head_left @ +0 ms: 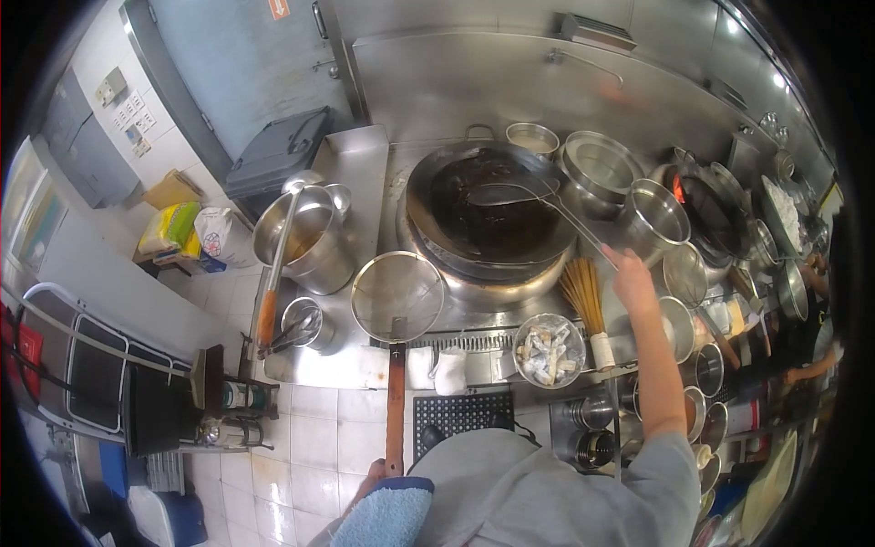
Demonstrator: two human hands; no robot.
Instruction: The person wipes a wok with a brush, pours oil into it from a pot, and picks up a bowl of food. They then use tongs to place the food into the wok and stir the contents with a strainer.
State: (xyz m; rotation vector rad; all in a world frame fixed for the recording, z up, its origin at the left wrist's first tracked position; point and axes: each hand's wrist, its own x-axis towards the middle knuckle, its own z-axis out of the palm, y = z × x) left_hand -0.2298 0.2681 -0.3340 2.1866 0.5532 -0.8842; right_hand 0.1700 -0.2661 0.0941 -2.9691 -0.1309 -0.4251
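Observation:
My right hand [631, 279] is closed round the long metal handle of a ladle [515, 193], whose bowl is over the dark inside of a large wok [437, 242]. At the bottom, my left hand [372, 476] is closed on the wooden handle of a round mesh strainer [398, 296]; part of this hand is hidden near a blue towel [387, 515]. The strainer's mesh is level with the counter's front, left of the wok. Below my right forearm's left side, a bamboo wok brush [585, 296] stands beside a bowl of pale pieces [549, 351].
A tall pot [314, 242] with a long-handled ladle across it stands left of the wok. Metal pots [652, 214] sit to the right, near a second wok [715, 210] with a flame beside it. Another person's arm [814, 367] shows at the far right.

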